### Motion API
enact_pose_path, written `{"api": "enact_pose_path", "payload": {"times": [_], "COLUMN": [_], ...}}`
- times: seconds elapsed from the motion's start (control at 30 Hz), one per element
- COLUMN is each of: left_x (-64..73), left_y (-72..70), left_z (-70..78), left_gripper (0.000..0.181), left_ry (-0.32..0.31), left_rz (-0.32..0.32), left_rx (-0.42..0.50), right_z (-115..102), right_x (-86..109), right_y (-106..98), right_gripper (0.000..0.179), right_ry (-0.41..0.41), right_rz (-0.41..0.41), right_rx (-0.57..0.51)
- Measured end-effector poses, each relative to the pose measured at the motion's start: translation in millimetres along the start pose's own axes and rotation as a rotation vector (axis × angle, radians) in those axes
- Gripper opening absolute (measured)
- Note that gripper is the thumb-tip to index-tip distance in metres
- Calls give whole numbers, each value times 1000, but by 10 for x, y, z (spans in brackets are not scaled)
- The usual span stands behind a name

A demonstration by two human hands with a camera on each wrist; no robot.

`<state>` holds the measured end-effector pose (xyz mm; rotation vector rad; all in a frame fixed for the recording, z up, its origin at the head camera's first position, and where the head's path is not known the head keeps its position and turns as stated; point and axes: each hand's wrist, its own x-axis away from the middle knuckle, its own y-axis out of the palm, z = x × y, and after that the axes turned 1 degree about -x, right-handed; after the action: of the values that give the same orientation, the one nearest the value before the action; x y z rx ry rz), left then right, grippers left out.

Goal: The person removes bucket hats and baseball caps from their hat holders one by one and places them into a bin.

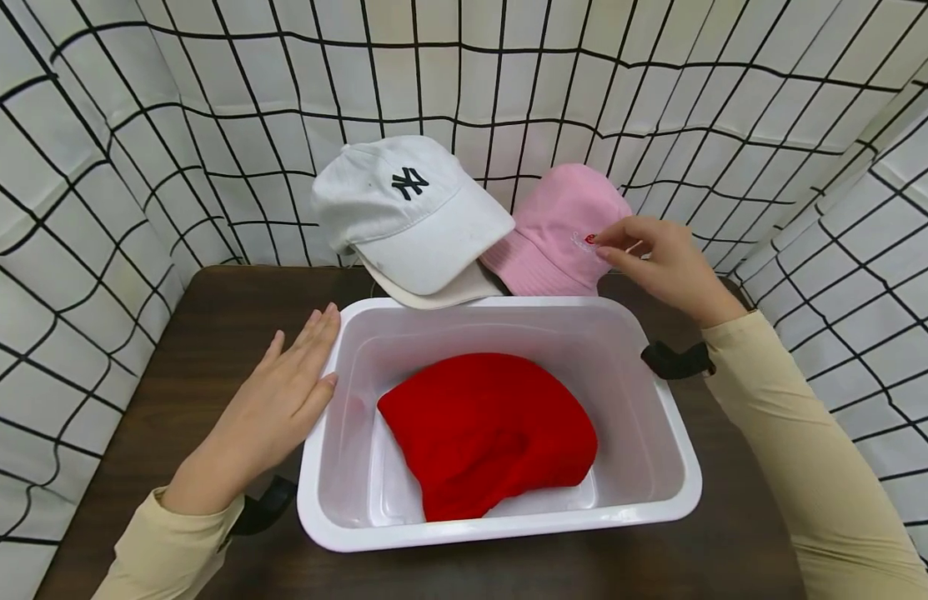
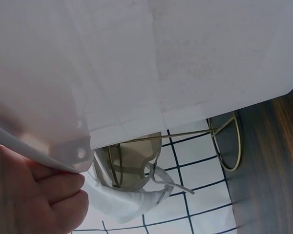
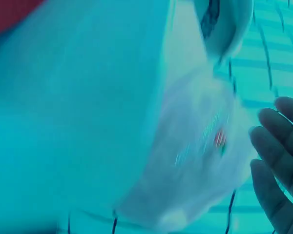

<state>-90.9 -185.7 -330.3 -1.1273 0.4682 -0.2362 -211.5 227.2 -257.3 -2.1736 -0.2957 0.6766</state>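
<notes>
My left hand [image 1: 283,400] rests on the left rim of a white plastic basin [image 1: 501,534], its fingers straight. In the left wrist view, curled-looking fingers lie against the edge beside the basin's outer wall [image 2: 112,58]. Inside the basin lies a red fabric hat-like piece [image 1: 494,425], flattened. Beyond the back rim, my right hand [image 1: 659,258] is at the front of a pink bucket hat [image 1: 554,208] with small red embroidery. The right wrist view shows that hand's fingers [image 3: 273,146] spread loosely, apart from the hat. Left of it sits a white baseball cap [image 1: 396,192] with a black logo.
Another pale brim [image 1: 456,292] shows under the white cap. A gold wire stand [image 2: 239,141] is visible behind the basin in the left wrist view. Black wire grid panels [image 1: 464,83] with white backing enclose the dark wooden table [image 1: 208,333] at the back and sides.
</notes>
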Motion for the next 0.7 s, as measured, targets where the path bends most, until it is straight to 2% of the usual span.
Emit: {"api": "enact_pose_path", "payload": {"times": [0.2,0.43,0.53,0.7], "left_x": [-6,-29,-27,-11], "left_y": [-1,-3,-14,-10], "left_z": [0,-5,-6,-11], "left_gripper": [62,63,64,64], "left_ry": [0,11,11,12], "left_rz": [2,-8,-18,-15], "left_rx": [1,-21,-26,-20], "right_z": [238,355,374,440], "right_x": [-83,-113,-146,-234], "right_y": [-103,-140,-140,-140], "right_gripper": [23,29,34,44], "right_ry": [201,319,377,476], "right_rz": [92,227,242,216], "right_rx": [-10,-70,-68,-154]}}
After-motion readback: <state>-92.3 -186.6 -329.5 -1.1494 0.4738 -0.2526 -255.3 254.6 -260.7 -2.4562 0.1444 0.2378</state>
